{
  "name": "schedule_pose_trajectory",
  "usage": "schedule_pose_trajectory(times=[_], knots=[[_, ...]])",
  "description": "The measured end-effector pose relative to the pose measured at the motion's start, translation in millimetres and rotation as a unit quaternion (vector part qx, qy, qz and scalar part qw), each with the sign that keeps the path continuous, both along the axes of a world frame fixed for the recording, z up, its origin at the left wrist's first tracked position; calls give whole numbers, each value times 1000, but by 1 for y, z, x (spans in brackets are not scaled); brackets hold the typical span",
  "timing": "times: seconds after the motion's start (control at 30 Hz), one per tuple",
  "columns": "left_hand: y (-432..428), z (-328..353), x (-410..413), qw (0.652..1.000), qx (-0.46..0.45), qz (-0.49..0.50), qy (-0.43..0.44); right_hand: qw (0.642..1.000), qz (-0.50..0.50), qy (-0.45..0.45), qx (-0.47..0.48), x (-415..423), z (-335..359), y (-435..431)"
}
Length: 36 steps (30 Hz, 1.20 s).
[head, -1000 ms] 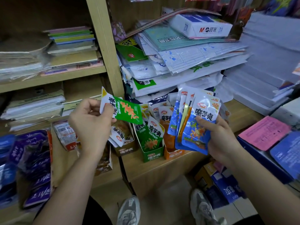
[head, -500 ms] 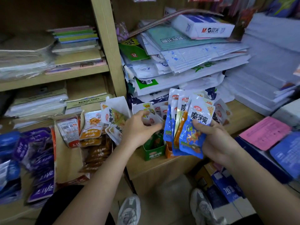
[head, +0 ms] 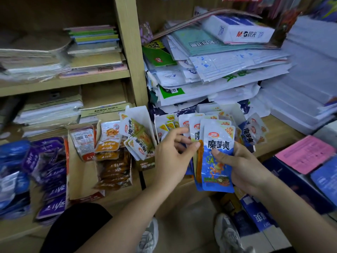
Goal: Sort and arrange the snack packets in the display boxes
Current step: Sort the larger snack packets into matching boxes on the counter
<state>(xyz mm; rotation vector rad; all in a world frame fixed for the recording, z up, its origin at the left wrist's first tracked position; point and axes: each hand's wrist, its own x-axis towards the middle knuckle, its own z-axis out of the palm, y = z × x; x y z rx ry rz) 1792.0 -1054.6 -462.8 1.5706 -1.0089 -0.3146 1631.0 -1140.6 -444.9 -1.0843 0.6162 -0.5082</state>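
My right hand (head: 244,170) grips a fanned bundle of snack packets (head: 217,161); the front one is blue and white, with an orange one behind it. My left hand (head: 171,156) is at the bundle's left edge, thumb and fingers pinching the packets there. Behind my left hand, an olive display box (head: 146,164) holds upright white-and-green packets (head: 138,136). Left of it stand a tan box of orange packets (head: 113,161) and a red-edged box (head: 82,179) holding a red-and-white packet. More white-topped packets (head: 167,123) stand behind the bundle, their boxes hidden.
Purple packets (head: 51,170) and blue ones (head: 12,161) lie at the left on the shelf. Paper stacks and a white ream box (head: 237,31) pile up behind. A wooden upright (head: 131,52) divides the shelves. Pink sheets (head: 306,154) lie right; my shoes (head: 228,234) are below.
My left hand held a green packet a second ago, lowered it toward the boxes, and now has no green packet and has come across to the bundle in my right hand.
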Motion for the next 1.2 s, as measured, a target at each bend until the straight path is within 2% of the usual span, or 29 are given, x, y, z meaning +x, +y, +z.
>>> schedule_pose_trajectory(times=[0.2,0.33,0.53,0.73,0.87,0.93,0.97,1.03,1.1,1.13,1.2], knots=[[-2,4,13,991,28,-51,124,1000,17,-4,20,3,0,1],[0,4,19,976,-9,-38,215,998,-28,-12,58,9,-3,1],[5,10,30,971,-61,3,232,993,-63,-49,82,20,-2,6],[25,32,79,958,-164,162,170,989,-139,-28,45,29,0,6],[40,33,112,942,-198,250,104,990,-137,-20,4,40,1,8],[38,24,117,947,-173,266,42,991,-129,-16,-13,44,3,9],[36,19,119,953,-136,268,-24,992,-126,-15,-18,45,3,10],[30,7,122,953,-4,259,-159,992,-121,-19,-22,48,5,12],[29,4,120,948,98,247,-175,992,-122,-23,-17,50,7,12],[30,5,118,947,106,250,-171,992,-122,-24,-15,50,7,12],[33,9,109,948,45,256,-183,992,-123,-27,-5,49,7,11]])
